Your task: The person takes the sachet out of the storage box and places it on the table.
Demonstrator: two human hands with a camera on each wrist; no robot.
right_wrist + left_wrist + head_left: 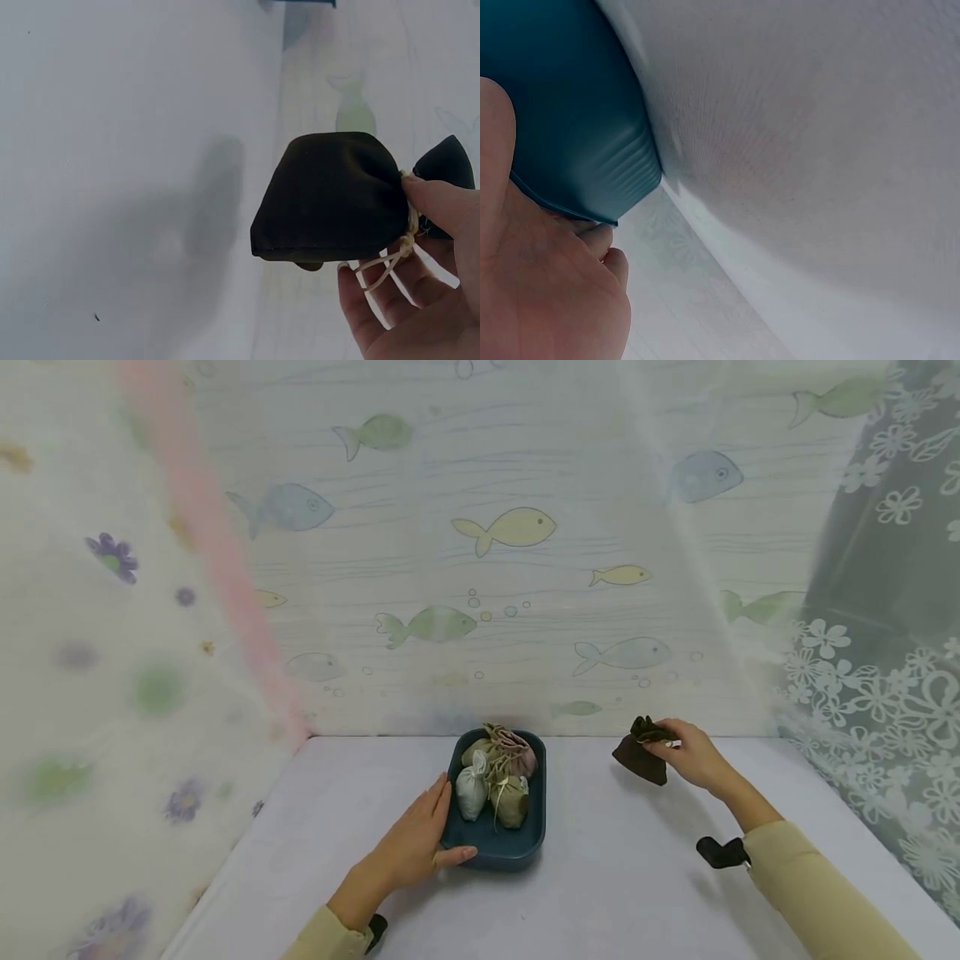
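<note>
A dark blue tray (538, 839) sits mid-table with several small drawstring pouches (498, 772) in it: white, olive, pink. My left hand (420, 843) rests against the tray's left side, fingers straight along the rim and thumb under its near corner; in the left wrist view the tray wall (577, 135) lies against my palm (547, 300). To the right, my right hand (693, 753) pinches a dark brown pouch (641, 756) by its tied neck, lifted just above the table. The right wrist view shows the brown pouch (330, 196) hanging from my fingers (439, 206) with a pale cord.
The white table (600, 893) is fenced by a fish-patterned backdrop (510, 527) behind, a flowered curtain (90, 693) on the left and a lace curtain (877, 693) on the right. Bare tabletop lies between the tray and my right hand.
</note>
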